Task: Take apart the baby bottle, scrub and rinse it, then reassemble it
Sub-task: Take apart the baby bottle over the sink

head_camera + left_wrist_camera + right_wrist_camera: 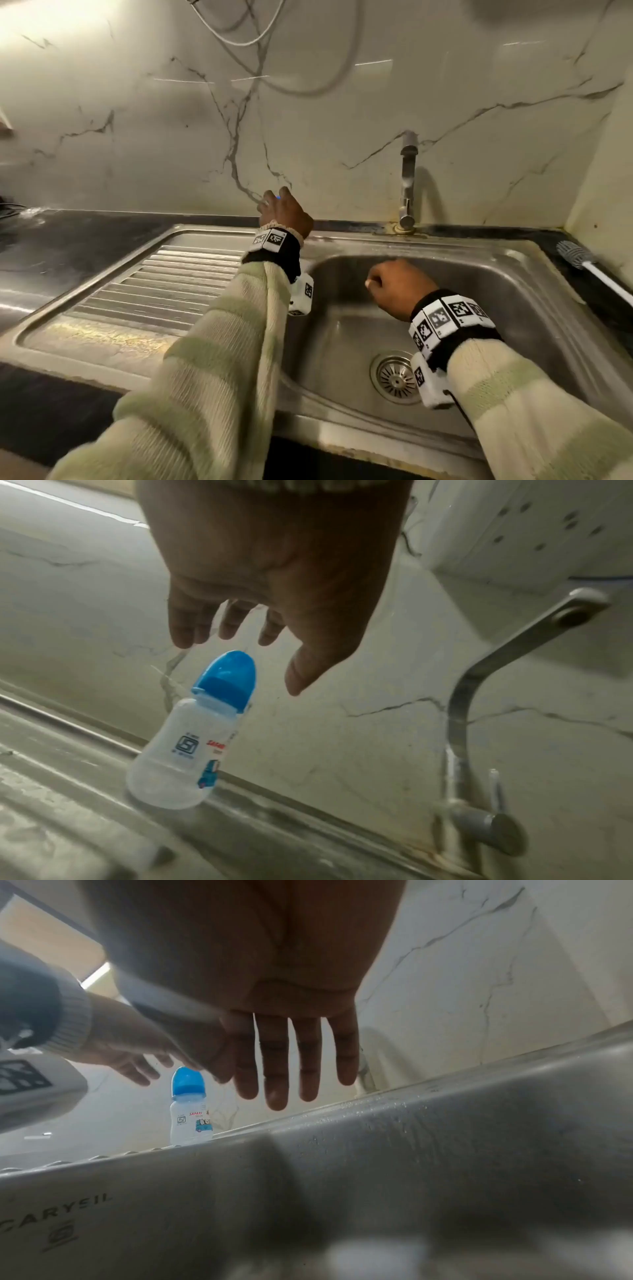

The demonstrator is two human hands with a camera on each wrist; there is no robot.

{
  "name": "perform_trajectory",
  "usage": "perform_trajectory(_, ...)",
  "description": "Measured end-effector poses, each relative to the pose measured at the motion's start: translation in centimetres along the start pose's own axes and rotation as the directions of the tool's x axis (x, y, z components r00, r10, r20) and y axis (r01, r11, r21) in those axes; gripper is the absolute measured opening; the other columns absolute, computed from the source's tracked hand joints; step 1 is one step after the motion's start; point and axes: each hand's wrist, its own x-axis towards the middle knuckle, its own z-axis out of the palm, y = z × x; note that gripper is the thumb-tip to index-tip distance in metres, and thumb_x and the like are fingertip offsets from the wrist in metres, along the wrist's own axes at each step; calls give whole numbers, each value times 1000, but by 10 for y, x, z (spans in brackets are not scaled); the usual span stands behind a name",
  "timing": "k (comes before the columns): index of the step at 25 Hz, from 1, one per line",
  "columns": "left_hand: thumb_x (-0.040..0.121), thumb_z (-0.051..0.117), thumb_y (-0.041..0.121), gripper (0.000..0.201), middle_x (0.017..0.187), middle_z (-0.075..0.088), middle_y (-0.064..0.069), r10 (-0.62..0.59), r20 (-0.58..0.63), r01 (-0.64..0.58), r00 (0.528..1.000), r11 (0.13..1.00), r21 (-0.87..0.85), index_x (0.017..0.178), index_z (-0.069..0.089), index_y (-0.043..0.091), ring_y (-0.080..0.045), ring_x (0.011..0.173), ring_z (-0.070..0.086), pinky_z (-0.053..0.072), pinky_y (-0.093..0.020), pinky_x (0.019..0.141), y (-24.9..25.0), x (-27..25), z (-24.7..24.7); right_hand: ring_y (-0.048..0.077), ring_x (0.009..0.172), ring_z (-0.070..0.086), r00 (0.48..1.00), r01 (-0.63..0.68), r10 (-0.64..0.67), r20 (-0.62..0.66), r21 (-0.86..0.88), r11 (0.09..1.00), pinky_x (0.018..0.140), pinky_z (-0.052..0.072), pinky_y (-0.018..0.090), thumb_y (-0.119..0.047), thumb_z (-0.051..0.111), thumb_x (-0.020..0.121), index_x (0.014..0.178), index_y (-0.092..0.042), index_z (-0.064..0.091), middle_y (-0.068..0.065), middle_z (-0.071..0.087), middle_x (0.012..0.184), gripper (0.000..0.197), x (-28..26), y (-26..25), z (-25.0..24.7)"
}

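- The baby bottle (186, 748) stands upright on the back rim of the steel sink (534, 274), at the far edge of the ribbed drainboard (164, 284) and just in front of the marble-patterned wall (342, 102).
- It is whole: the blue cap (228, 679) sits on a translucent body.
- Print on the body: a square mark with "ISI"-like letters, red lettering that reads "SAFARI" in the right wrist view, and a small blue vehicle picture below it.
- The left hand (274, 569) hangs just above the cap, fingers (183, 626) spread and relaxed, thumb apart; it holds nothing and does not touch the bottle.
- The right hand (274, 1031) is over the basin, holding nothing. Its wrist view shows straight fingers pointing down; from the head view it looks loosely curled.
- The inner sink wall carries stamped lettering, "CARYSIL" as far as it can be read, with a small logo beneath.
- The tap (407, 181) rises behind the basin; a bottle brush (592, 270) lies on the counter at the right.
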Motion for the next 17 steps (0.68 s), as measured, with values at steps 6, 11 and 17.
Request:
perform_trajectory(6,85,60,9,55,127,50,-21,35,152,-32,988,999,-18,135,37,19,-44,110,58,50,-48,91,-10,25,8,16,79,64,998,-42,41,37,22,999,80,55,39,-33,51,93,91,-23,70,-1,69,87,22,2,11,-1)
perform_trajectory(11,84,73,22,61,115,60,-15,300,82,-278,950,938,-207,136,42,18,-33,99,61,47,-37,82,35,-19,-13,24,102,63,995,-95,97,-28,50,994,92,51,41,-33,52,95,115,-18,64,5,66,108,28,0,14,-9)
perform_trajectory(17,79,81,27,59,111,58,4,466,130,-324,875,764,-557,131,52,20,-13,98,56,45,-24,86,64,-125,11,24,119,54,983,-71,121,-139,321,944,96,45,38,-38,68,82,136,-22,43,5,55,132,61,-17,27,-26)
